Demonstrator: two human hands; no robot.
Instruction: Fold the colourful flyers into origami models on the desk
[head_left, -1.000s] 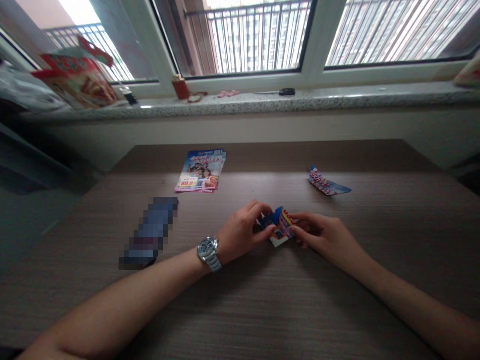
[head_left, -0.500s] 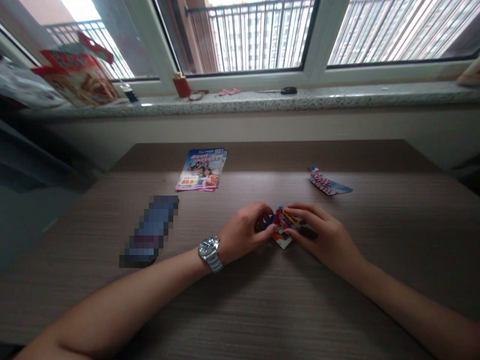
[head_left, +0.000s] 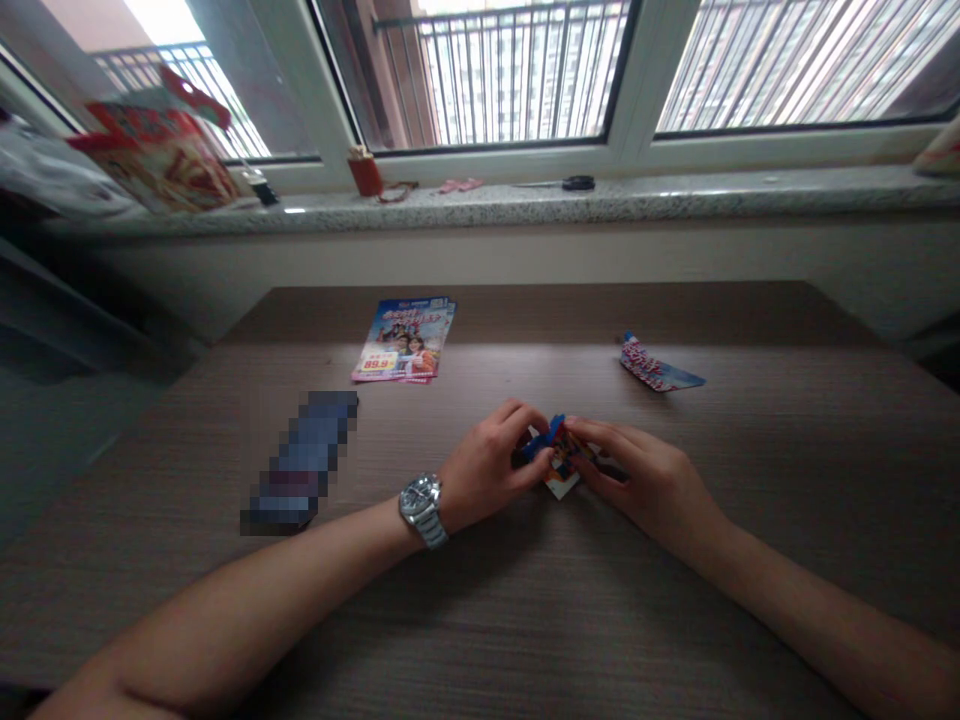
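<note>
Between my two hands is a small folded paper (head_left: 561,475), printed in blue, red, yellow and white. My left hand (head_left: 495,460), with a metal watch on the wrist, pinches its left side. The fingers of my right hand (head_left: 637,465) are closed on its right side. My fingers cover much of the paper, so its full shape is hidden. A separate folded paper piece (head_left: 656,370), blue with a pink and white pattern, lies beyond my right hand.
A small stack of printed flyers (head_left: 405,345) lies at the back left of the wooden table (head_left: 450,620). Nearer is a blurred-out dark flat object (head_left: 304,465). On the stone windowsill (head_left: 480,208) are a screwdriver-like tool (head_left: 574,183), a red-brown container (head_left: 364,173) and bags.
The paper between my fingers has shifted slightly, and more of a blue edge shows at its top. My right fingers have closed in a little; both arms stay nearly in place.
</note>
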